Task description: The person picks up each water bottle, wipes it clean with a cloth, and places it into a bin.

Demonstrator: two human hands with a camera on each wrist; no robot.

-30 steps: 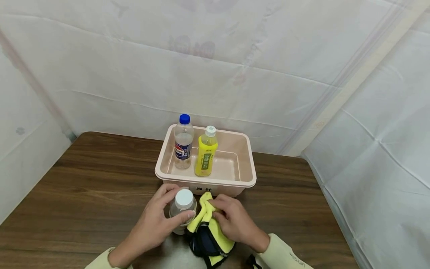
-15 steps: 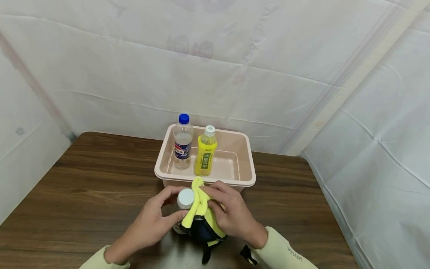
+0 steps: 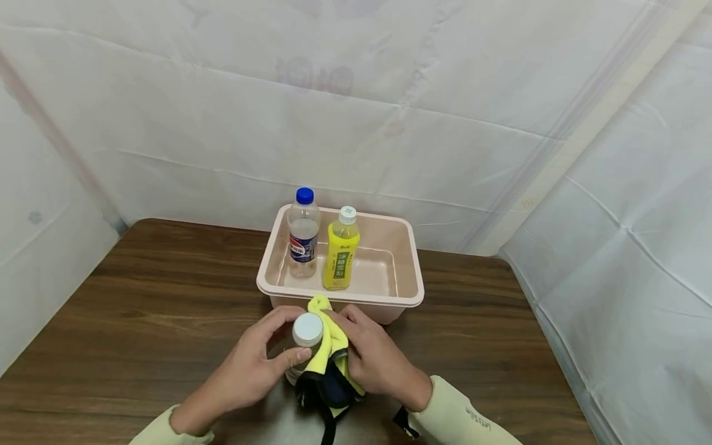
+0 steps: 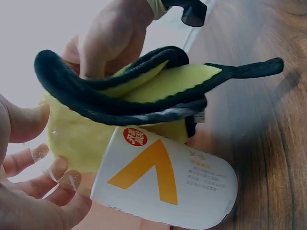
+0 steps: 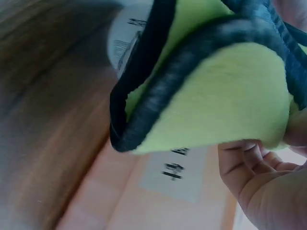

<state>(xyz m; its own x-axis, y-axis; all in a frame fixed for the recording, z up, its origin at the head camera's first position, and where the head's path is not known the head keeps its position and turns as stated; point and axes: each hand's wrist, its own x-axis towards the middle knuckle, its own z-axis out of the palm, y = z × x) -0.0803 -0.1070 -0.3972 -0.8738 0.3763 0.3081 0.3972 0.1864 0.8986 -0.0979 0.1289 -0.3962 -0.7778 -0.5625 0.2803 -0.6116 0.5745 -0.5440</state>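
Note:
A clear bottle with a white cap (image 3: 308,329) stands upright before the bin, and its white label (image 4: 163,182) carries an orange V shape. My left hand (image 3: 253,364) grips this bottle from the left, thumb in front and fingers behind. My right hand (image 3: 378,358) pinches a yellow cloth with black edging (image 3: 334,337) and holds it against the bottle's right side. The cloth's folds (image 4: 144,96) hang over part of the bottle in the left wrist view. In the right wrist view the cloth (image 5: 220,96) hides most of the bottle.
Just behind the hands stands a pale pink bin (image 3: 345,298). Inside it are a blue-capped bottle (image 3: 303,247) and a yellow-labelled bottle (image 3: 340,259). A small black strap (image 3: 405,422) lies by the right sleeve on the wooden table (image 3: 167,309). White sheeting (image 3: 222,123) encloses the table.
My right hand has brought the cloth up and left, from beside the bottle to against its side and neck. My left hand keeps its hold, with the bottle shifted only slightly.

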